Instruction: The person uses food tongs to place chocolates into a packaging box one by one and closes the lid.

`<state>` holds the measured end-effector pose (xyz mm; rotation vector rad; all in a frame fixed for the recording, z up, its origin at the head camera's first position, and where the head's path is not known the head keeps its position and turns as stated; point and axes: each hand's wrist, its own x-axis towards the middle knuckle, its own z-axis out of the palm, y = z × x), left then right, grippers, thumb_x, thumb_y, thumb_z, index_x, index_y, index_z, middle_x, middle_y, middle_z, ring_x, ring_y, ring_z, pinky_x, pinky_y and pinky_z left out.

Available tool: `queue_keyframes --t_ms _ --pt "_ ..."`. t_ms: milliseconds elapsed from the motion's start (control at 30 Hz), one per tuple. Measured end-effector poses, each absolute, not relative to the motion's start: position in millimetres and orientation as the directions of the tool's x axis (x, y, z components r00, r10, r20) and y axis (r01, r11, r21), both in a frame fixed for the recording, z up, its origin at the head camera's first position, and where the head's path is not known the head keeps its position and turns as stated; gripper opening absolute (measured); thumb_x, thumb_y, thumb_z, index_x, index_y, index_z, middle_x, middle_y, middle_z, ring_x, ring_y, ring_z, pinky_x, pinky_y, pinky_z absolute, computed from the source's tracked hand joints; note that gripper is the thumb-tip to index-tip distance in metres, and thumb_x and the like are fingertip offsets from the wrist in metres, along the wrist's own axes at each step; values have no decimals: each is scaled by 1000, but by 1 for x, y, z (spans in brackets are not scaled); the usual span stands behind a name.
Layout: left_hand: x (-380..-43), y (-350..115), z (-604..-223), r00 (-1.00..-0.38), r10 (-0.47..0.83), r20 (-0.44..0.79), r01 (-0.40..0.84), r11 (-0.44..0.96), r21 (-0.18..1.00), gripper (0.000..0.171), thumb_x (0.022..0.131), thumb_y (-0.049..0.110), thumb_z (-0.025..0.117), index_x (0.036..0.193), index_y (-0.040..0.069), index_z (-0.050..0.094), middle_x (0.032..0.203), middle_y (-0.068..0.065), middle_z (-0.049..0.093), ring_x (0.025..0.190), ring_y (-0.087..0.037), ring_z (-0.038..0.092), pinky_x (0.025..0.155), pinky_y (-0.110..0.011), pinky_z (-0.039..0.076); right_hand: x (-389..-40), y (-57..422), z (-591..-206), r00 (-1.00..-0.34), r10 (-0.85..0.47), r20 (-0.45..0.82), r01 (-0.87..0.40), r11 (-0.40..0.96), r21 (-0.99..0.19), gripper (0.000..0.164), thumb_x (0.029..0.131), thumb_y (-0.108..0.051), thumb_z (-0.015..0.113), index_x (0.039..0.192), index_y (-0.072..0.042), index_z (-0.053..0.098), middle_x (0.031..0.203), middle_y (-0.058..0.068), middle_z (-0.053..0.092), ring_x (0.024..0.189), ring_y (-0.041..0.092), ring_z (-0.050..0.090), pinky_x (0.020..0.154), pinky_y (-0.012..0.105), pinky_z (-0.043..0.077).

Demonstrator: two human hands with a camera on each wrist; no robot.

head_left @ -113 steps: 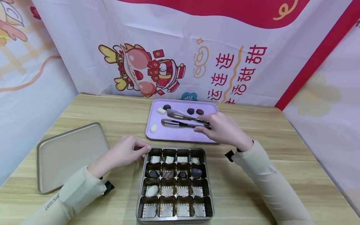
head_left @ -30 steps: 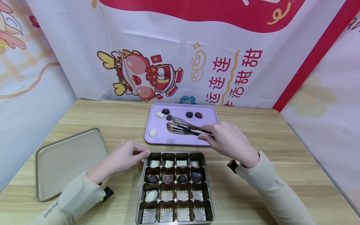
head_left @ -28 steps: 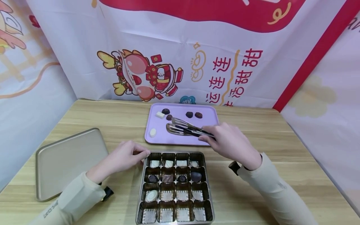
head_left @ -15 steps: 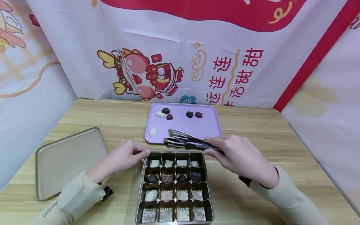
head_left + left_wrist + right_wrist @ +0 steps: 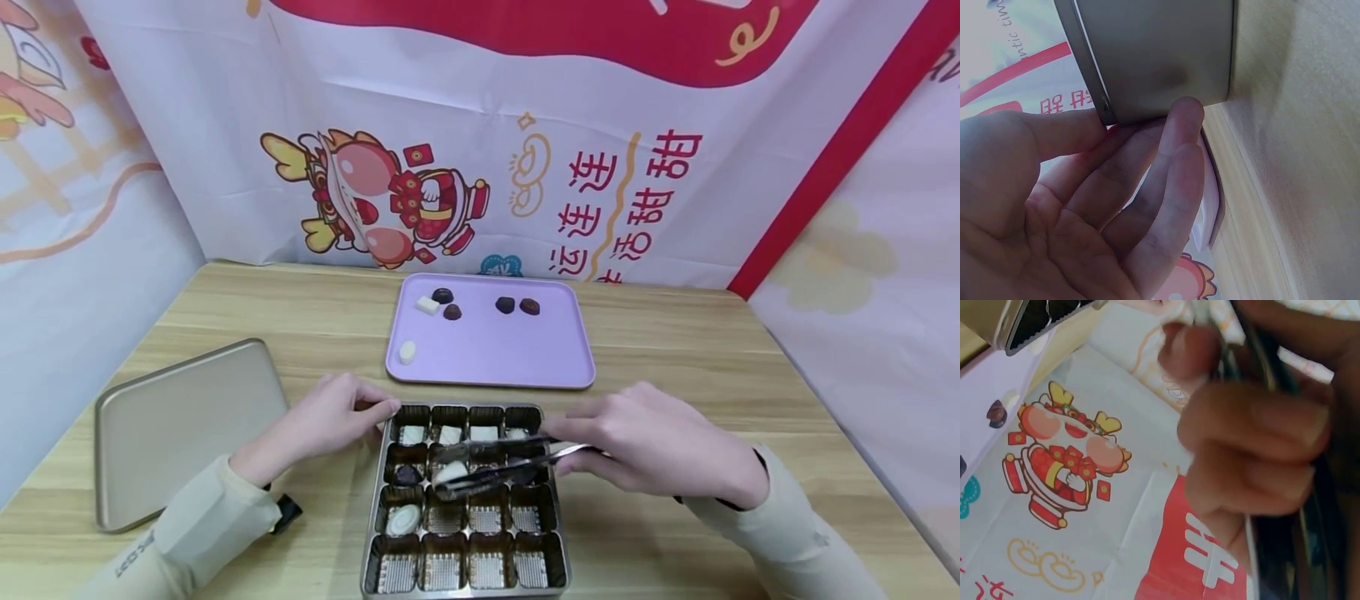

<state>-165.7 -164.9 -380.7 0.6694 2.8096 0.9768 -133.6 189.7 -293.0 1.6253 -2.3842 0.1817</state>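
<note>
In the head view my right hand [image 5: 660, 442] grips a pair of dark-handled tongs [image 5: 487, 479] over the second and third rows of a metal chocolate box [image 5: 566, 567]. A white chocolate [image 5: 451, 473] sits between the tong tips. My left hand [image 5: 330, 421] holds the box's far left corner between thumb and fingers; the left wrist view shows the fingertips [image 5: 1185, 115] against the tin's side. White chocolates fill the far row, dark ones lie in the second, partly hidden by the tongs. A white oval chocolate [image 5: 403, 521] lies in the third row's left cell.
Behind the box stands a lilac tray [image 5: 510, 358] with several dark and white chocolates, including a white oval piece [image 5: 407, 352] near its left edge. A flat metal lid [image 5: 191, 433] lies at the left. A printed cloth [image 5: 465, 100] hangs behind the table.
My right hand has brought the tongs from above the lilac tray toward me, over the box. The white chocolate now shows between their tips. My left hand stays at the box corner.
</note>
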Motion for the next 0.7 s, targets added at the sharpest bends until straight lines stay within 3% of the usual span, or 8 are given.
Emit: queue_keyframes --t_ms 100,367,700 --pt "-165 -165 -381 -903 428 47 365 702 612 18 95 29 59 87 23 74 72 13 63 55 -8 52 63 -31 43 -134 190 -295 -305 -925 227 -947 319 27 29 93 -39 60 111 -18 65 98 -16 63 71 -4 58 51 19 44" --pt "-167 -165 -381 -898 437 54 377 698 609 18 95 27 58 87 22 74 69 11 62 53 -9 50 61 -31 43 -135 185 -299 -307 -928 211 -948 319 21 28 92 -39 62 109 -18 65 92 -19 59 61 -8 49 43 13 33" --pt "-167 -165 -383 -900 432 54 368 689 625 16 94 26 60 93 19 75 77 14 64 55 -7 54 64 -30 44 -137 181 -306 -273 -949 160 -959 281 28 32 94 -40 57 115 -17 66 86 -16 59 62 -5 50 45 14 35"
